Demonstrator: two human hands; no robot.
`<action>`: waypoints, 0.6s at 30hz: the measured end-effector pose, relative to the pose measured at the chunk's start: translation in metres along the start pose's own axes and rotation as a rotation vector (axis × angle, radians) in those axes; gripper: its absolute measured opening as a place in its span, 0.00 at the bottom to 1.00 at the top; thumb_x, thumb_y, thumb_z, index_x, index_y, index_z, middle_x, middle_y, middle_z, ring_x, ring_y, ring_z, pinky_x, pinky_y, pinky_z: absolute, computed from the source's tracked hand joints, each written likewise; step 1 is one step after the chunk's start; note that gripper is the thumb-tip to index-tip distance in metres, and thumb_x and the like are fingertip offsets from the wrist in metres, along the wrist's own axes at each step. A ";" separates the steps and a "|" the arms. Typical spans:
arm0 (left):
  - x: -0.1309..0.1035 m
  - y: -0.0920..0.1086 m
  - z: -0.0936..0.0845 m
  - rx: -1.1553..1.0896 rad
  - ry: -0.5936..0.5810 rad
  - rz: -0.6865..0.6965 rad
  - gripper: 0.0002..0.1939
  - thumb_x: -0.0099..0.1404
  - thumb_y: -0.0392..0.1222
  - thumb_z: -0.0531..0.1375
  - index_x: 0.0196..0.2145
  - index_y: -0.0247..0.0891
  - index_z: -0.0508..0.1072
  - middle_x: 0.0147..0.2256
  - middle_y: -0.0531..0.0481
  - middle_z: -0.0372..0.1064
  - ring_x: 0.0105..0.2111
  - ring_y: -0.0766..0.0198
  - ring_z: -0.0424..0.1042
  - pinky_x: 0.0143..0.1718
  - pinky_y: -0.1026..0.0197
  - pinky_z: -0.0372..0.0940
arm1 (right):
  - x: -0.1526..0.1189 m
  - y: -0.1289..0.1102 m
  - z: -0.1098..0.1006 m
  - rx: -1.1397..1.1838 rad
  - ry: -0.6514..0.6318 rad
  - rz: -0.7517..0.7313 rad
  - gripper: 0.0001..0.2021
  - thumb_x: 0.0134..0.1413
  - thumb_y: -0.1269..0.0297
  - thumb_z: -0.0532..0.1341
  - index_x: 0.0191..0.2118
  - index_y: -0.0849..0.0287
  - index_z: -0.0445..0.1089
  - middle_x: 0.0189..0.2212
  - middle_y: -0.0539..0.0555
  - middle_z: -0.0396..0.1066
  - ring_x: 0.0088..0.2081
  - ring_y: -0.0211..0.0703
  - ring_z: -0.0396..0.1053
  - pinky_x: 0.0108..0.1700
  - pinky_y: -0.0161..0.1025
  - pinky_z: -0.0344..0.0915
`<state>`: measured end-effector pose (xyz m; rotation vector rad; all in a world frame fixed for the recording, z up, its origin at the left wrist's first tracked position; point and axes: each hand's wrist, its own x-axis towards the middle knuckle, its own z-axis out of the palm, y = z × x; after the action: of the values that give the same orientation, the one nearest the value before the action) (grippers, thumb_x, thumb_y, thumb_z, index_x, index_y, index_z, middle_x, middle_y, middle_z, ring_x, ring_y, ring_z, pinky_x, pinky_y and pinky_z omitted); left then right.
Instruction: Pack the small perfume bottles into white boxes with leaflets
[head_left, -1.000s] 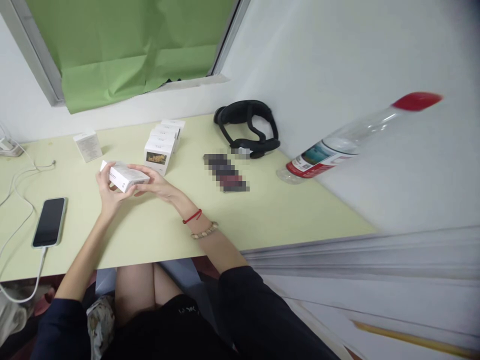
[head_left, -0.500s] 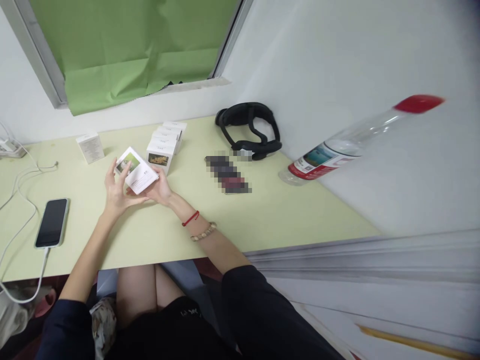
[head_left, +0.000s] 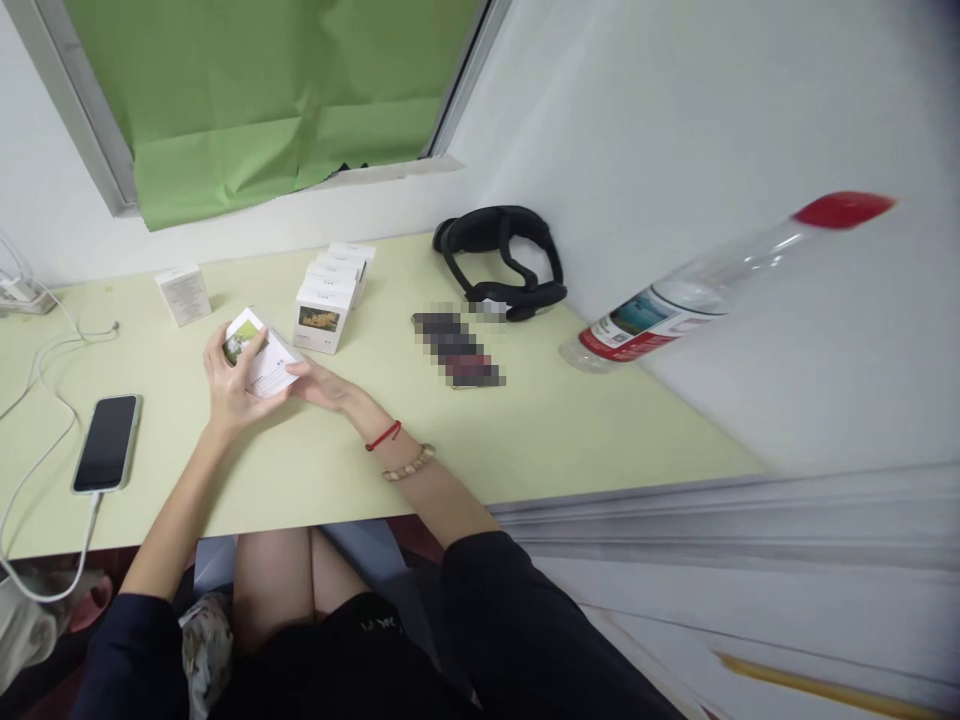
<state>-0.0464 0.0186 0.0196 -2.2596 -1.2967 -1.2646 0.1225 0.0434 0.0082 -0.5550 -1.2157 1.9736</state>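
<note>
Between my two hands is a small white box (head_left: 271,366) with a green picture and a little print on its face, tilted over the table. My left hand (head_left: 231,390) wraps its left side, with fingers lying across the picture. At the lower right corner, my right hand (head_left: 321,384) grips the box with thumb on top; its other fingers are mostly hidden. Just behind my right hand stands a row of several similar white boxes (head_left: 320,325), the front one showing a yellow picture. Another white box (head_left: 184,297) stands apart at the back left.
A phone (head_left: 106,445) on a white charging cable (head_left: 88,540) lies at left. Right of the boxes are a pixelated flat item (head_left: 459,350) and a black headset (head_left: 499,255). A clear bottle (head_left: 645,320) with a red cap stands by the right wall. The table's front edge is close.
The box in my hands has come slightly down, and its picture face has turned a little. My right hand has shifted down to its lower corner. The other things stay put.
</note>
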 end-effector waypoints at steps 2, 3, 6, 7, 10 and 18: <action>0.000 -0.001 -0.001 -0.001 -0.007 -0.015 0.44 0.48 0.65 0.66 0.59 0.43 0.66 0.59 0.36 0.49 0.60 0.40 0.54 0.58 0.41 0.55 | -0.003 -0.004 -0.005 -0.088 -0.045 -0.050 0.28 0.35 0.58 0.72 0.47 0.56 0.71 0.43 0.54 0.76 0.45 0.47 0.72 0.44 0.40 0.71; -0.001 -0.001 -0.001 -0.005 -0.011 -0.015 0.45 0.48 0.66 0.65 0.59 0.43 0.66 0.59 0.36 0.49 0.60 0.39 0.53 0.58 0.41 0.54 | -0.004 -0.006 -0.007 -0.128 -0.060 -0.074 0.29 0.34 0.59 0.74 0.47 0.56 0.71 0.43 0.54 0.76 0.45 0.46 0.72 0.44 0.39 0.71; -0.001 -0.003 -0.001 -0.009 -0.012 0.013 0.45 0.48 0.67 0.65 0.59 0.43 0.66 0.60 0.36 0.48 0.60 0.39 0.53 0.58 0.41 0.54 | -0.004 -0.010 -0.012 -0.218 -0.089 -0.142 0.31 0.34 0.57 0.75 0.49 0.57 0.70 0.44 0.54 0.75 0.45 0.44 0.71 0.44 0.37 0.70; -0.002 -0.005 -0.002 -0.005 -0.006 0.026 0.44 0.49 0.67 0.64 0.59 0.43 0.66 0.60 0.36 0.48 0.60 0.39 0.53 0.59 0.41 0.53 | -0.004 -0.011 -0.012 -0.238 -0.091 -0.160 0.31 0.35 0.56 0.75 0.49 0.57 0.70 0.44 0.54 0.75 0.45 0.44 0.71 0.44 0.37 0.70; -0.001 -0.009 -0.004 0.017 -0.011 0.052 0.43 0.50 0.67 0.64 0.59 0.43 0.66 0.61 0.35 0.47 0.61 0.38 0.52 0.59 0.39 0.51 | -0.003 -0.014 -0.012 -0.227 -0.089 -0.179 0.31 0.36 0.54 0.74 0.50 0.57 0.70 0.44 0.54 0.75 0.46 0.44 0.71 0.45 0.36 0.70; -0.004 -0.009 0.007 -0.092 -0.178 0.150 0.40 0.55 0.63 0.63 0.61 0.44 0.62 0.66 0.35 0.45 0.67 0.36 0.44 0.62 0.35 0.49 | -0.004 -0.021 -0.008 -0.253 0.129 -0.172 0.23 0.39 0.62 0.71 0.45 0.56 0.71 0.36 0.51 0.77 0.37 0.44 0.74 0.40 0.40 0.72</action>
<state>-0.0508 0.0256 0.0106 -2.5310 -1.1193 -1.1138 0.1380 0.0509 0.0226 -0.6692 -1.3926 1.6274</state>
